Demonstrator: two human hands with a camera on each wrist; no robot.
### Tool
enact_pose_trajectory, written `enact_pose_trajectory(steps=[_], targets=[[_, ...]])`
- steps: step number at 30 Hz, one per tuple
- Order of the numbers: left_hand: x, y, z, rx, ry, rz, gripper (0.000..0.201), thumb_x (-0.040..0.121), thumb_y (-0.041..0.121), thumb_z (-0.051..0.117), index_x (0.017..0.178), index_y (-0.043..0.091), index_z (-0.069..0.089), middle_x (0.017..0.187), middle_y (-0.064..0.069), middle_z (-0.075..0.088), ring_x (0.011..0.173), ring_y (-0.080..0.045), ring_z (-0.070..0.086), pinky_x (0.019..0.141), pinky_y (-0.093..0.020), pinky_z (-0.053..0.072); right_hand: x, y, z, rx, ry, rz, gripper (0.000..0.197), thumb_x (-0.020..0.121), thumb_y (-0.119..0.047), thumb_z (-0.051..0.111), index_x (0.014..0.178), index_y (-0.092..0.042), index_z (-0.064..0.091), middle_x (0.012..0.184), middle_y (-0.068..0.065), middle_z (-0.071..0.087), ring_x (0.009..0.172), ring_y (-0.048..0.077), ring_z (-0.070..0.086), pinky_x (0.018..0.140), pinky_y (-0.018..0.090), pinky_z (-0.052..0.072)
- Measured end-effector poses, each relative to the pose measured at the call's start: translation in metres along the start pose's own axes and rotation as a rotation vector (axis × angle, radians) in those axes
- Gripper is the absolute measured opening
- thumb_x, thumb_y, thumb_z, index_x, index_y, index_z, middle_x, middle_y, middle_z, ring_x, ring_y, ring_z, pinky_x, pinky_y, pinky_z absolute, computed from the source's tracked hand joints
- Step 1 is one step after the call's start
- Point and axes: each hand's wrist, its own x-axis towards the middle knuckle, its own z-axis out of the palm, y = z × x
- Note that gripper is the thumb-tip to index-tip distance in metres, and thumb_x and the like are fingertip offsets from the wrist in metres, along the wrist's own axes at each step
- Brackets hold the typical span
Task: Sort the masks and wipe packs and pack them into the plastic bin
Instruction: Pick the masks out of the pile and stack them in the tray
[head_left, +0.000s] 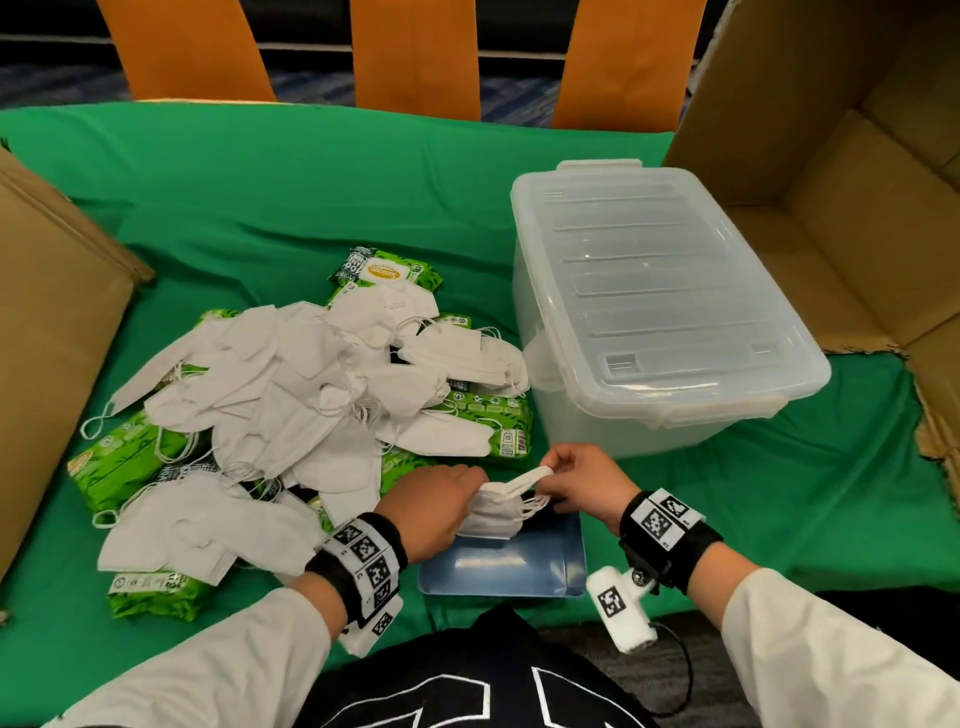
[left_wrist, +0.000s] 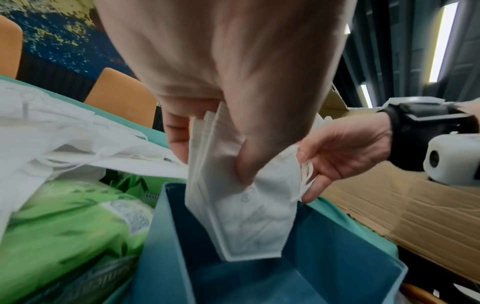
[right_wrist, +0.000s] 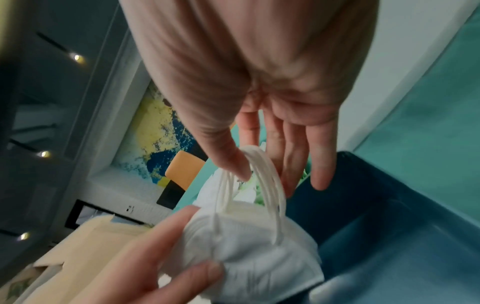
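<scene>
Centred on table cloth: heap of masks over wipe packs. Right of heap, touching it: lidded plastic bin. Before heap, near front edge: small tray. Above tray: mask stack, held between left hand and right hand. Flanking both sides: cardboard boxes. Behind table: chairs.

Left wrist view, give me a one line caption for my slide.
Left hand grips a stack of folded white masks over a blue box, while the right hand gathers their ear loops.
</scene>
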Motion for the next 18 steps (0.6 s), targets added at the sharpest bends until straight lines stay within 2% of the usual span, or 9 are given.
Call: enact_pose_trajectory(steps=[2,4,6,8,10,13,16,18], targets=[[0.001,-0.001,0.01,0.067,0.014,0.003,0.039,0.084,0.013,0.057,0.123,0.019,0.054,0.104,-0.007,0.062,0.089,-0.032,0.059,0.073,-0.043,0.049,-0.001,0.007,0.007,-0.046,0.038,0.03,0.017,0.077,-0.006,0.077,0.075,-0.017,0.064,0.073,0.008,0.068,0.069,0.02,0.062,0.061,0.035,0.055],[0.001,-0.002,0.02,0.102,0.03,-0.008,0.041,0.078,0.013,0.055,0.119,0.02,0.056,0.1,-0.006,0.059,0.085,-0.031,0.056,0.071,-0.041,0.047,-0.006,0.012,0.015,-0.087,0.047,0.044,0.016,0.079,-0.014,0.08,0.075,-0.018,0.066,0.07,0.006,0.067,0.065,0.019,0.061,0.053,0.031,0.053],[0.001,-0.003,0.028,0.121,0.053,-0.026,0.043,0.076,0.015,0.053,0.118,0.02,0.056,0.1,-0.005,0.056,0.086,-0.03,0.054,0.071,-0.041,0.045,-0.009,0.018,0.022,-0.092,0.058,0.051,0.013,0.082,-0.017,0.08,0.078,-0.018,0.067,0.077,0.01,0.073,0.068,0.026,0.069,0.05,0.032,0.053],[-0.001,-0.003,0.033,0.129,0.096,-0.048,0.044,0.078,0.017,0.052,0.122,0.022,0.055,0.103,-0.004,0.054,0.089,-0.029,0.052,0.072,-0.04,0.041,-0.009,0.023,0.025,-0.064,0.077,0.049,0.009,0.084,-0.019,0.079,0.085,-0.019,0.07,0.088,0.011,0.076,0.083,0.032,0.074,0.054,0.034,0.056],[-0.002,-0.004,0.037,0.114,0.139,-0.072,0.049,0.081,0.02,0.054,0.13,0.025,0.052,0.112,-0.003,0.053,0.096,-0.028,0.051,0.074,-0.04,0.04,-0.01,0.026,0.024,-0.005,0.083,0.069,0.012,0.086,-0.02,0.077,0.096,-0.022,0.07,0.097,0.005,0.076,0.093,0.029,0.073,0.06,0.034,0.057],[-0.002,-0.007,0.038,0.031,0.14,-0.106,0.061,0.084,0.022,0.059,0.143,0.026,0.043,0.13,-0.001,0.051,0.113,-0.026,0.049,0.085,-0.042,0.046,-0.016,0.027,0.024,0.183,0.086,0.135,0.02,0.09,-0.02,0.074,0.107,-0.022,0.065,0.11,-0.001,0.073,0.101,0.024,0.07,0.071,0.037,0.055],[0.004,-0.016,0.04,-0.074,0.068,-0.094,0.052,0.092,0.018,0.052,0.143,0.026,0.044,0.129,-0.002,0.052,0.109,-0.027,0.053,0.085,-0.041,0.048,-0.023,0.026,0.027,0.461,0.114,0.289,0.023,0.092,-0.023,0.072,0.11,-0.02,0.057,0.119,0.006,0.065,0.11,0.025,0.062,0.079,0.044,0.052],[0.007,-0.022,0.043,-0.151,0.03,-0.101,0.044,0.096,0.019,0.047,0.14,0.025,0.047,0.125,-0.004,0.054,0.106,-0.028,0.055,0.086,-0.041,0.049,-0.024,0.026,0.03,0.564,0.069,0.379,0.024,0.093,-0.028,0.07,0.113,-0.019,0.057,0.123,0.007,0.06,0.119,0.029,0.055,0.086,0.047,0.047]])
